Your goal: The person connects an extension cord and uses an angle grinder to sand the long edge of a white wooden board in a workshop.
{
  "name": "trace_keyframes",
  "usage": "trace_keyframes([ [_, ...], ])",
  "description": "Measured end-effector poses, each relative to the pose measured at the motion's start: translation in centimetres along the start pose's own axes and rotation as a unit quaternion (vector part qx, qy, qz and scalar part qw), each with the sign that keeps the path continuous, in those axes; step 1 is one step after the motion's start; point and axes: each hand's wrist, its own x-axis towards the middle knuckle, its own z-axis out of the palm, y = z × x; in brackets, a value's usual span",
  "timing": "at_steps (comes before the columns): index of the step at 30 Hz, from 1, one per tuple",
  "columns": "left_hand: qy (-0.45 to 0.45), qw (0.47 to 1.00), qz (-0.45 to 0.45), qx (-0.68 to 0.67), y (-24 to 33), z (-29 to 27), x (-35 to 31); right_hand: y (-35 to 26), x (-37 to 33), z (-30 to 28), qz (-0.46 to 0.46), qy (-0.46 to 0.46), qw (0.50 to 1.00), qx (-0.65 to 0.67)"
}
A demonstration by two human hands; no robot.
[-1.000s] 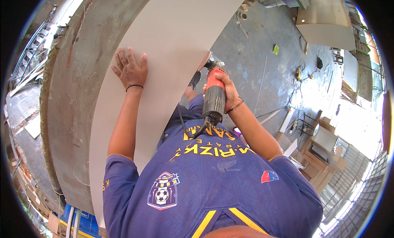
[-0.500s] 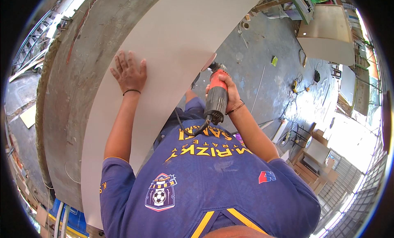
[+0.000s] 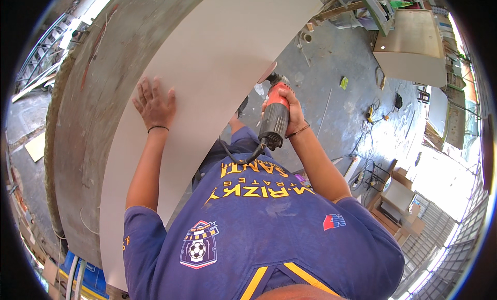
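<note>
A long pale sheet panel (image 3: 217,56) lies on a worn grey workbench (image 3: 77,160). My left hand (image 3: 156,104) rests flat on the panel with its fingers spread. My right hand (image 3: 293,106) is wrapped round a red and black angle grinder (image 3: 275,113) beyond the panel's right edge. The grinder's disc (image 3: 267,72) is at that edge; I cannot tell whether it is turning. A dark power cord (image 3: 254,154) runs from the tool's rear end toward my shirt.
On the grey floor (image 3: 316,62) lie a yellow-green packet (image 3: 344,83), a thin rod (image 3: 325,113) and tangled cables with a yellow tool (image 3: 369,113). A pale cabinet (image 3: 411,46) stands at the far right. Blue boxes (image 3: 93,276) sit at the near left.
My left hand has slid slightly left and nearer along the panel. The grinder and my right hand have shifted a little to the right, with the disc still at the edge.
</note>
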Motion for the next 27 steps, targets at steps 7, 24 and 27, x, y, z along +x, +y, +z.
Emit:
trace_keyframes([
  [7, 0.014, 1.0, 0.011, -0.008, 0.0, -0.1, 0.1, -2.4, 0.4, 0.6, -0.021, 0.016, 0.999, -0.018],
  [24, 0.02, 0.999, 0.017, -0.035, 0.0, -0.5, 0.1, -7.7, 2.3, 0.3, -0.037, 0.02, 0.998, -0.042],
  [27, 0.021, 0.999, 0.017, -0.036, 0.1, -0.6, 0.2, -8.9, 2.6, 0.3, -0.031, 0.01, 0.998, -0.048],
])
